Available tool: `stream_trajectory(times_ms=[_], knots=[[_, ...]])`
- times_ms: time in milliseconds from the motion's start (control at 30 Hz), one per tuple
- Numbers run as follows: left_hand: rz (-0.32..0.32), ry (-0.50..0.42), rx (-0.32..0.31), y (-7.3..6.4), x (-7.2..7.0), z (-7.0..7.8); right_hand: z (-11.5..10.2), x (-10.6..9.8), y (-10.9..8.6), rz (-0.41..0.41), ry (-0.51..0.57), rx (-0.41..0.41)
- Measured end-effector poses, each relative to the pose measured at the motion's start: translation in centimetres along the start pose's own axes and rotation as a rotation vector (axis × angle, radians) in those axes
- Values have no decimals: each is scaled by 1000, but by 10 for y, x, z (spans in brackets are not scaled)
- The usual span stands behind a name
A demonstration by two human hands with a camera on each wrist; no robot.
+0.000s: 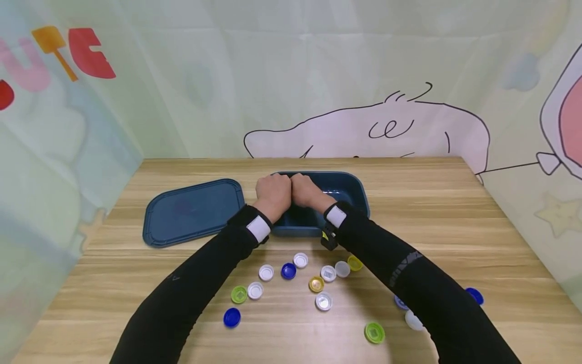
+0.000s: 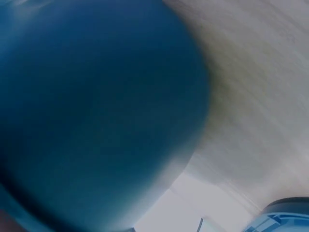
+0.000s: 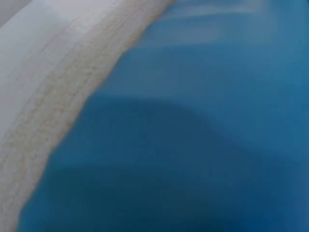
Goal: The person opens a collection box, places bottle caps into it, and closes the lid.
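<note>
A pale wood-grained surface [image 1: 432,202] is bordered at the back and both sides by a pale green printed backdrop [image 1: 273,65]. On its left, a pink U-shaped letter [image 1: 29,80], an orange hammer-like shape [image 1: 48,40] and a red letter [image 1: 86,55] are printed. At the back, a white, black-outlined figure [image 1: 336,124] is shown; on the right, a pink-centred balloon [image 1: 575,121] and a pale yellow star [image 1: 562,215].

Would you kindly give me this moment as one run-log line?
left hand, right hand: close together over box | grip: hidden | lid: beside box | caps: loose on table
</note>
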State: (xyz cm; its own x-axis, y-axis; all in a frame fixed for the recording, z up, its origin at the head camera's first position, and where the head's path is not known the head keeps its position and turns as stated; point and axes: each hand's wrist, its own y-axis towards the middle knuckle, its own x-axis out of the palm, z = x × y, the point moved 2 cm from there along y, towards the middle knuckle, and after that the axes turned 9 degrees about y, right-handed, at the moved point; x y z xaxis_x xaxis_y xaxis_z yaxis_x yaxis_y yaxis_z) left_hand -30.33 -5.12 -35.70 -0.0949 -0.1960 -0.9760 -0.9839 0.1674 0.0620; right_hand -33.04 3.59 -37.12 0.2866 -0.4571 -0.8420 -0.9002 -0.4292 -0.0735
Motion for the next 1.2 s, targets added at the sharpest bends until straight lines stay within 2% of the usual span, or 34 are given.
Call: stream_trajectory(times_ms=[200, 433, 533, 667, 833, 933, 1067, 1200], knots=[[3, -73, -1, -2, -4, -3, 1, -3, -3, 10, 18, -40], [-15, -173, 30, -6, -14, -13, 1, -6, -4, -72, 134, 12], [1, -170, 45, -8, -20, -18, -2, -10, -5, -101, 161, 29], [4, -144, 46, -17, -31, -29, -12, -16, -9, -86, 113, 0], [-17, -156, 40, -42, -52, -50, -35, -25, -24, -19, 39, -99], [-13, -189, 35, -61, -59, -64, -53, -27, -37, 29, 18, -185], [-13, -212, 45, -91, -59, -80, -79, -26, -57, 77, 6, -298], [-28, -231, 60, -123, -49, -93, -97, -21, -77, 85, 11, -376]])
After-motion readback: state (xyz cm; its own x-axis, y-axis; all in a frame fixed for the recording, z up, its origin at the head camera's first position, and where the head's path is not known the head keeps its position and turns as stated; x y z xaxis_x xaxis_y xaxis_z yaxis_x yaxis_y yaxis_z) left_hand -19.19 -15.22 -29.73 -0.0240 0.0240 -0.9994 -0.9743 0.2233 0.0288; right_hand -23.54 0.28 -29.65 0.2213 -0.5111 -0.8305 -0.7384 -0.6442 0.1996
